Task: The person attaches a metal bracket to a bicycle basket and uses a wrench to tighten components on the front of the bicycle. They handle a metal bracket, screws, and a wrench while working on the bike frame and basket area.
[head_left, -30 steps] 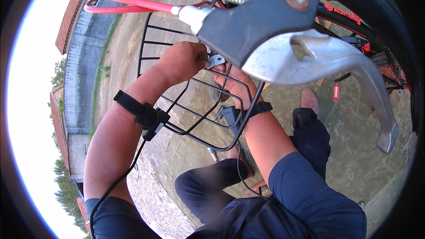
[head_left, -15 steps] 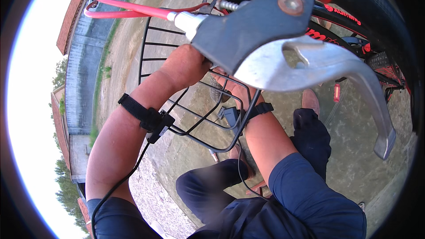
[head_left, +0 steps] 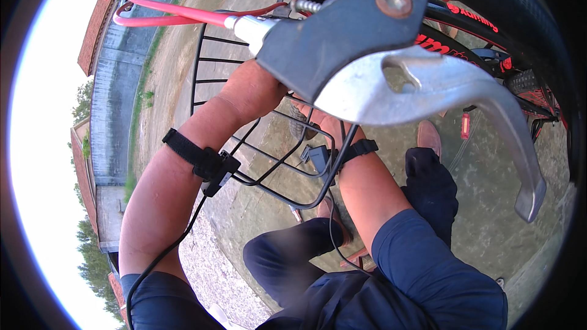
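Converging at upper centre in the head view, the left hand (head_left: 252, 90) and right hand (head_left: 330, 123) meet beside the black wire basket (head_left: 301, 208), at mid-frame. Dark brake-lever bracket (head_left: 351, 40), upper right of centre, hides the fingertips; their grip cannot be determined.

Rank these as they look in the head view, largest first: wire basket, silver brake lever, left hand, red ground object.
1. Wire basket and silver brake lever: unsure which; the lever looks nearer the camera
2. Left hand, partly hidden
3. Red ground object
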The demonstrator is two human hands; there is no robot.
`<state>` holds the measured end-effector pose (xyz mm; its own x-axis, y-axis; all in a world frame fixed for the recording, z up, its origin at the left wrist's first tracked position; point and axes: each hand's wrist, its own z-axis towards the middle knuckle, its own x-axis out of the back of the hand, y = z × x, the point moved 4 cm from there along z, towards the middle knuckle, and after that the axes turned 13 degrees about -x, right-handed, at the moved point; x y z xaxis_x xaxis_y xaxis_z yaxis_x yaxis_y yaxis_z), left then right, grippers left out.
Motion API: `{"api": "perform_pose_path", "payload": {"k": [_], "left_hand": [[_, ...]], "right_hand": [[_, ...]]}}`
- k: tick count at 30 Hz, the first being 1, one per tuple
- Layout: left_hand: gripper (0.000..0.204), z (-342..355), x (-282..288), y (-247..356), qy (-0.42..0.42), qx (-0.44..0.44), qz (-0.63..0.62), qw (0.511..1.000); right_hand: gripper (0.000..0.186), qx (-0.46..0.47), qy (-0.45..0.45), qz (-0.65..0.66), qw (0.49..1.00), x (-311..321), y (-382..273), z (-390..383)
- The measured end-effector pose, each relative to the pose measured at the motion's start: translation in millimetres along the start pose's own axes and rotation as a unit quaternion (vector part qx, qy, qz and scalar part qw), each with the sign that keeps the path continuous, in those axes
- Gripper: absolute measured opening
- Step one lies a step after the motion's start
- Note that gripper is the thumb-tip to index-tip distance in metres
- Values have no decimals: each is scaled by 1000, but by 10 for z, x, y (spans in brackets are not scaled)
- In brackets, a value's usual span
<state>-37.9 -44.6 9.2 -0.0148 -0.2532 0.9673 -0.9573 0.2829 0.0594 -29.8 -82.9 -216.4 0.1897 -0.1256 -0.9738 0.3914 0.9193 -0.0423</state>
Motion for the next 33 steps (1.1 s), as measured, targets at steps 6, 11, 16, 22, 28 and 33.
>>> {"api": "perform_pose_path", "payload": {"k": [6,11,16,22,28,33], "left_hand": [[22,50,-27,48,-44,22,75,996],[23,74,-60,108,43,-84,109,989],[23,131,-205,-102,-4,-73,190,979],[21,57,-261,-152,26,-136,259,956],[21,39,-317,-218,29,-137,280,950],[25,4,-326,-301,26,-81,270,959]], "right_hand": [[30,0,-23,-12,1000,2,-13,47],[30,2,-41,-26,999,31,-87,48],[29,2,-64,-36,997,22,-95,34],[29,-3,-83,-49,995,87,-98,40],[29,-3,-104,-65,992,92,-98,-21],[29,-2,-122,-77,990,64,-135,158]]}}
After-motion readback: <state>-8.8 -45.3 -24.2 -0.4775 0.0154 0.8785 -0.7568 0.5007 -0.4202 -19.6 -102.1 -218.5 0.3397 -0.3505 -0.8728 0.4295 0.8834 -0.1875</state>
